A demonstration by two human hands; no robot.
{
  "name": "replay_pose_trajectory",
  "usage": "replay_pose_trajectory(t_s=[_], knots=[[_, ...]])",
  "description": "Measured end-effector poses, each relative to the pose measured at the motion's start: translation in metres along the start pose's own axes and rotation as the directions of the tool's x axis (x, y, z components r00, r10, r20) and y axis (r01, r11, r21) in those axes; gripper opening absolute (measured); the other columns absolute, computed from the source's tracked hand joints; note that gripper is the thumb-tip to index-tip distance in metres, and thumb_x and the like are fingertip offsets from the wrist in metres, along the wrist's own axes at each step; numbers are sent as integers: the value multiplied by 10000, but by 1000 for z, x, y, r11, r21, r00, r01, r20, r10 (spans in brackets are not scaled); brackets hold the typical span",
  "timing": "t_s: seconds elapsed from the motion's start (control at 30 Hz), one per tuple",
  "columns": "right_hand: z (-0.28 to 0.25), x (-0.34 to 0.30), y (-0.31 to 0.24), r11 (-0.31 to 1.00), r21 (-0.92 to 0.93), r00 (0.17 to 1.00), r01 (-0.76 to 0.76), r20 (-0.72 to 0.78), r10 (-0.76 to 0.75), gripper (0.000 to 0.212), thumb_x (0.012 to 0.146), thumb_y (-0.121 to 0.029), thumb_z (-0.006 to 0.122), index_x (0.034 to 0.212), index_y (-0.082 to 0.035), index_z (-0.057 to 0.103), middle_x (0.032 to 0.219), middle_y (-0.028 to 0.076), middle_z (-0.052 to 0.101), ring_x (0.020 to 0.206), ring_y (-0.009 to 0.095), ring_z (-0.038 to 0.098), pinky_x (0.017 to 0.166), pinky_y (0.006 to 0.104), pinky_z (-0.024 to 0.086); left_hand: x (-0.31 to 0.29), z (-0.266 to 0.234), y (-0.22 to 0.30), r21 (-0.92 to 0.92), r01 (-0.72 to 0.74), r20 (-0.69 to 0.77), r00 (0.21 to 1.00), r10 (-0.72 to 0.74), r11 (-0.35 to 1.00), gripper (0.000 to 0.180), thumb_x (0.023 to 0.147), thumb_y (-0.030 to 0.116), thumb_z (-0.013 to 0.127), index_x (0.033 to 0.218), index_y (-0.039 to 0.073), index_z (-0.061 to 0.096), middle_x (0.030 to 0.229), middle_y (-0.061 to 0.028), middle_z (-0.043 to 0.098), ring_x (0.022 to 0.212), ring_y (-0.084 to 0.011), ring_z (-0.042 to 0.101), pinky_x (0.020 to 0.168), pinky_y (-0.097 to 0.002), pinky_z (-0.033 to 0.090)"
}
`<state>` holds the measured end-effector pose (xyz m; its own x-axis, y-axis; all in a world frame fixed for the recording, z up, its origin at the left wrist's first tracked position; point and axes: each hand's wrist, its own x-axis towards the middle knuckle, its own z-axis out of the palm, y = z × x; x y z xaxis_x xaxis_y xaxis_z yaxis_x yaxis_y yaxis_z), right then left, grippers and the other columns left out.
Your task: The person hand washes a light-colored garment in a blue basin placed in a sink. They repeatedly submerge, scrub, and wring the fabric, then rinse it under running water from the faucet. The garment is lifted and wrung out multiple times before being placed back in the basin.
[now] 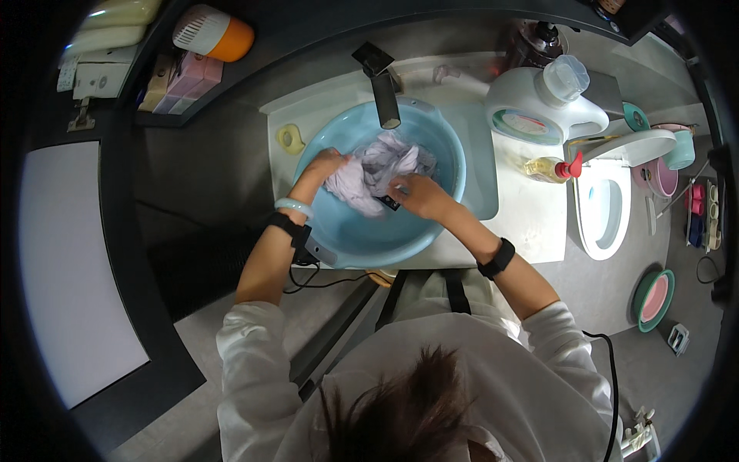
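Observation:
A pale lilac garment (354,183) lies bunched in a light blue plastic basin (350,237) set in the white sink. My left hand (326,163) is closed on the garment's left side, its fingertips partly hidden by the folds. On the right, my right hand (422,196) has its fingers bent together at the garment's edge, pinching the cloth. A small dark patch, maybe a label (389,202), shows on the cloth just beneath these fingers. Over the basin's far side hangs a dark faucet (387,104), its spout pointing at the garment.
Right of the basin stand a large detergent jug (527,108) and a pump bottle (548,169) with a red top. A yellow-green object (290,139) rests left of the basin. Further right is a toilet (604,208) with its lid raised. A dark shelf (323,42) overhangs the far side.

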<state>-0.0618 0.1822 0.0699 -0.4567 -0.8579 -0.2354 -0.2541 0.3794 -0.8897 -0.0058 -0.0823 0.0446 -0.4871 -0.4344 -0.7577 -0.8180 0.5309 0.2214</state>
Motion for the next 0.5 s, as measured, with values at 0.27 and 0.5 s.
replay_pose_trajectory(t_s=[0.27, 0.5], knots=[[-30, -18, -7, 993, 29, 944, 113, -314, -98, 214, 832, -180, 544, 967, -24, 603, 949, 167, 608, 869, 342, 569, 795, 358, 439, 52, 87, 58, 12, -524, 135, 845, 518, 852, 682, 719, 216, 641, 1320, 124, 332, 1375, -136, 321, 1262, -270, 318, 994, -377, 315], [-44, -35, 5, 936, 342, 941, -87, -280, 190, 181, 861, -102, 500, 992, -12, 586, 902, 115, 622, 820, 217, 596, 776, 285, 443, 102, 129, 63, 59, -108, -145, 983, 116, 992, 597, 713, 340, 657, 1208, 86, 441, 1174, -166, 525, 1077, -329, 505, 886, -402, 417]])
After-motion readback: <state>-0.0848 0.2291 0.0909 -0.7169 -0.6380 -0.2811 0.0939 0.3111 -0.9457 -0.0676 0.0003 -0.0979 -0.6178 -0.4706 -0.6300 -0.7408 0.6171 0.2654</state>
